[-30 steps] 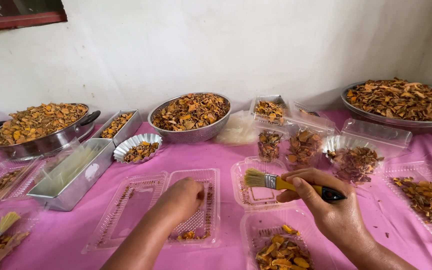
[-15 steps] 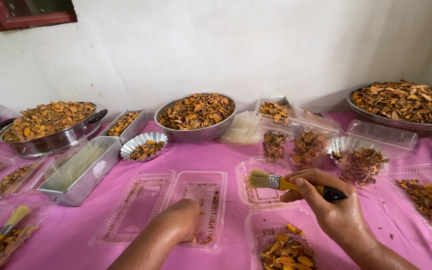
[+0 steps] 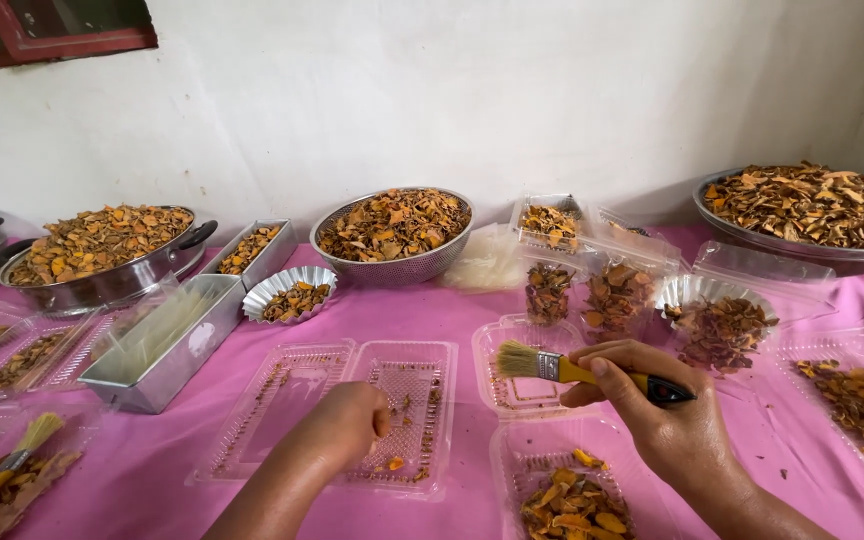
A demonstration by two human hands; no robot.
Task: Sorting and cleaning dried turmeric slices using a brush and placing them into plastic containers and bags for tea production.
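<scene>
My right hand (image 3: 657,410) grips a small paintbrush (image 3: 577,371) with a yellow and black handle, bristles pointing left over an open clear plastic clamshell (image 3: 517,365). Below it, the clamshell's near half (image 3: 552,495) holds orange-brown dried slices. My left hand (image 3: 347,425) is curled, fingers pinched, over another open clear clamshell (image 3: 352,410) with a few bits scattered in it. Whether the fingers pinch a piece I cannot tell.
A pink cloth (image 3: 152,470) covers the table. A metal colander (image 3: 394,232), a wide pan (image 3: 102,258) and a big tray (image 3: 812,212) hold dried slices. Metal loaf tins (image 3: 167,340), fluted cups (image 3: 292,292), small filled tubs (image 3: 612,295) and a second brush (image 3: 7,470) lie around.
My left hand has drawn back toward me and curled shut over the left clamshell. The right hand and brush have barely moved. The view has shifted slightly.
</scene>
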